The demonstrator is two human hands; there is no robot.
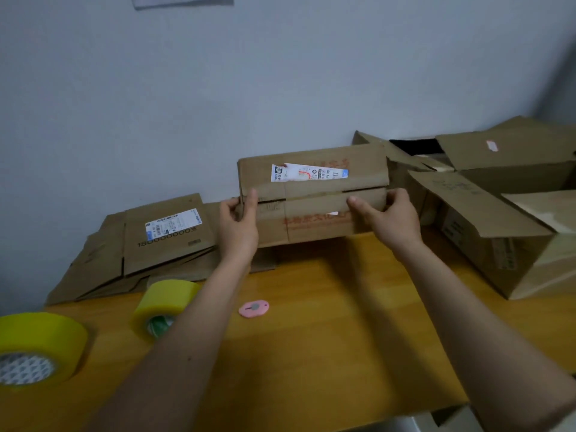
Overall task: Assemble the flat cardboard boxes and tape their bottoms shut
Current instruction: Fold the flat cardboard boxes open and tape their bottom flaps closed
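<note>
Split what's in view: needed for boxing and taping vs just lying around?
In use or needed:
- box, gripped by left hand and right hand
- flat boxes, stacked
- two yellow tape rolls
- pink cutter

Lying about:
- assembled boxes at right
- paper on wall

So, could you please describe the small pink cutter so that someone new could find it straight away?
Start at the wooden table and look between the person's two forearms, below the held box. The pink cutter lies flat there, right of the upright yellow tape roll. It is the only pink item, small and oval.
</note>
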